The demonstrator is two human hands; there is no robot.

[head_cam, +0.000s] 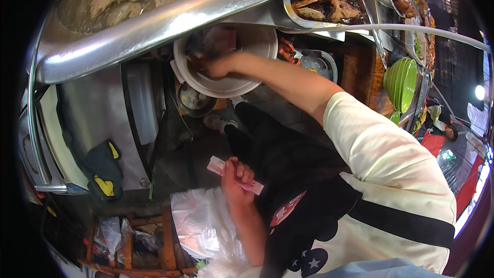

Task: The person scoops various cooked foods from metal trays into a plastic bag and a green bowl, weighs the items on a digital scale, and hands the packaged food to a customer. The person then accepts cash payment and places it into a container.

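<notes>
My left hand (pixel 240 185) is closed around a folded pinkish banknote (pixel 217 165), whose ends stick out on both sides of the fist. Below that hand lies a bunch of clear plastic bags (pixel 197 216). My right hand (pixel 217 66) reaches into a round white plastic bucket (pixel 227 92); it is blurred, and its fingers are in shadow. Reddish paper, apparently banknotes (pixel 222 39), shows in the bucket beside and beyond the fingers. Whether the right hand holds anything is unclear. A dark round pan with coins (pixel 196 101) stands just below the bucket.
A metal counter edge (pixel 154 19) overhangs the bucket, with a vat of meat pieces (pixel 115 2) above it. A tray of browned meat (pixel 328 0) and stacked green bowls (pixel 401 85) are at right. Gloves (pixel 104 170) hang at left; a wooden crate (pixel 168 235) sits below. Another person (pixel 440 123) is far right.
</notes>
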